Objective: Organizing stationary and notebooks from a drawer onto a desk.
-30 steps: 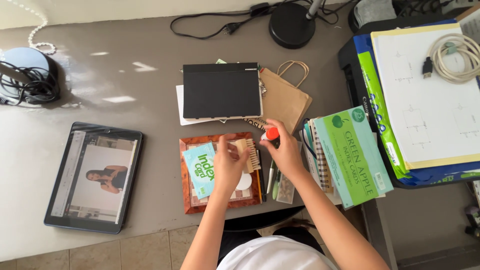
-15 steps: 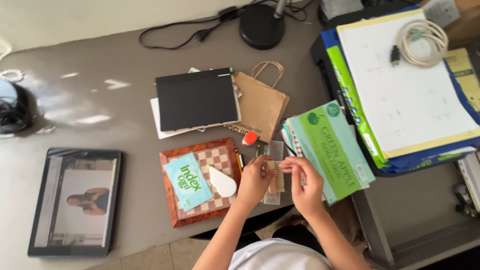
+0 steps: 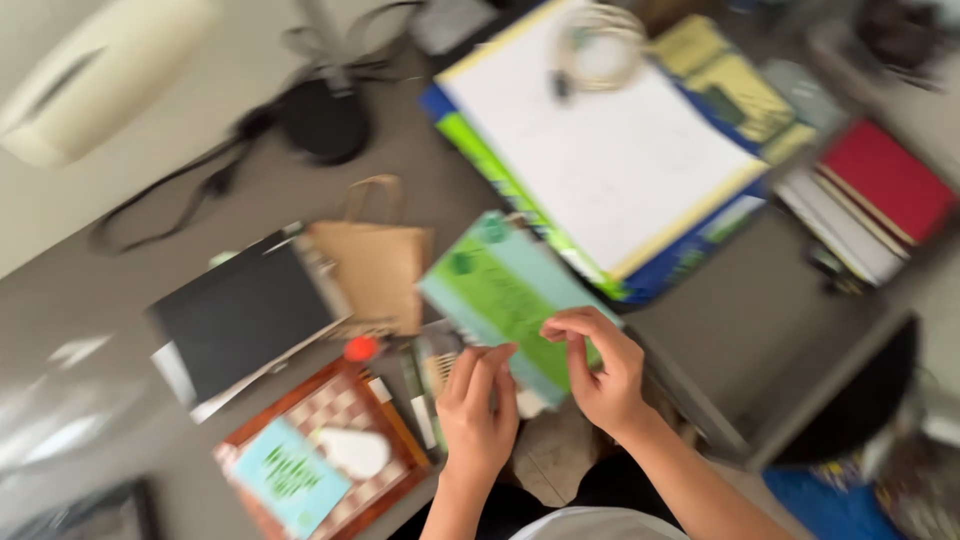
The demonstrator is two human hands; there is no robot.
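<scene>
Head view, blurred: green index-card pack (image 3: 500, 290) lies up-left of the right hand (image 3: 600, 375) — fingers pinching its edge; left hand (image 3: 478, 410) half-curled just beside, grip unclear.

A home study desk (image 3: 110, 300), crowded with stacked papers (image 3: 610, 150), notebooks (image 3: 245, 315), and a lamp base (image 3: 325, 120).

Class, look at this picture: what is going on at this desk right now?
A person sits at a cluttered grey desk. The picture is blurred. The right hand pinches the near edge of a green card pack, and the left hand lies beside it, fingers stretched toward the pack. To the left lie a brown paper bag, a black notebook and a wooden chessboard.
</scene>
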